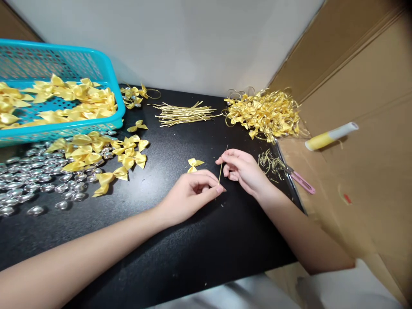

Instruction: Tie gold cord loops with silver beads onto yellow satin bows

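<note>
A thin gold wire tie [220, 172] stands nearly upright between my two hands. My left hand [196, 193] pinches its lower end between thumb and fingertips. Higher up, the thumb and index finger of my right hand [240, 169] close on the same tie, its tip poking out above them. Just behind my left hand lies one yellow ribbon bow [195, 164], its lower edge partly covered by that hand. Farther back is a loose bundle of straight gold ties [185, 114].
At left, a turquoise basket [117, 92] holds many yellow bows; silver beads [35, 187] and more bows [93, 150] lie before it. Finished-looking looped bows [264, 112] are heaped back right. Wire clippings [272, 163] and pink-handled scissors [302, 182] lie near the table's right edge, beside cardboard.
</note>
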Action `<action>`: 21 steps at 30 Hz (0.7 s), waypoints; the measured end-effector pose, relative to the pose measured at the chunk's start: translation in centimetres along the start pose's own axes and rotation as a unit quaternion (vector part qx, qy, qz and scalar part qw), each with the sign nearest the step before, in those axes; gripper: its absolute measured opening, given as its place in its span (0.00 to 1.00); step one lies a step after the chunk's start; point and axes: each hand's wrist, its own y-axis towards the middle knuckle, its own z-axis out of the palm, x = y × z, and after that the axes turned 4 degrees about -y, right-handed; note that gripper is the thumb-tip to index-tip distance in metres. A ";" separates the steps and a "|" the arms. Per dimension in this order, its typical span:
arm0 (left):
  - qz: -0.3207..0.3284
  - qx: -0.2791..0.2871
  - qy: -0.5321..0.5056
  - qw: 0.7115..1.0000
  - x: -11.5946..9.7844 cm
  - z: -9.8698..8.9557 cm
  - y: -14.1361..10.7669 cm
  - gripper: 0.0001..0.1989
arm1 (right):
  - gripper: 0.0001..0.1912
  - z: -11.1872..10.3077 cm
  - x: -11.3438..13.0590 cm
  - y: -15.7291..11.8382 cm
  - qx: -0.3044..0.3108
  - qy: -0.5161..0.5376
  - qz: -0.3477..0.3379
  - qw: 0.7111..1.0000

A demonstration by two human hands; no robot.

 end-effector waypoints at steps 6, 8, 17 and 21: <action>0.255 -0.055 0.124 0.958 -0.4 -0.1 -0.5 0.06 | 0.05 0.6 -0.5 -0.2 0.003 -0.115 -0.013 0.993; 0.267 0.000 0.067 0.961 -0.5 -0.3 -0.4 0.07 | 0.03 1.1 -0.9 -0.5 0.015 -0.190 -0.056 0.980; 0.022 -0.023 -0.187 0.982 1.3 -1.1 -0.5 0.17 | 0.10 -0.5 -1.3 -1.7 -0.050 -0.327 -0.358 0.873; 0.002 -0.016 -0.151 0.988 1.0 -1.3 -0.5 0.19 | 0.17 -0.8 -0.1 -2.6 0.042 -0.388 -0.499 0.774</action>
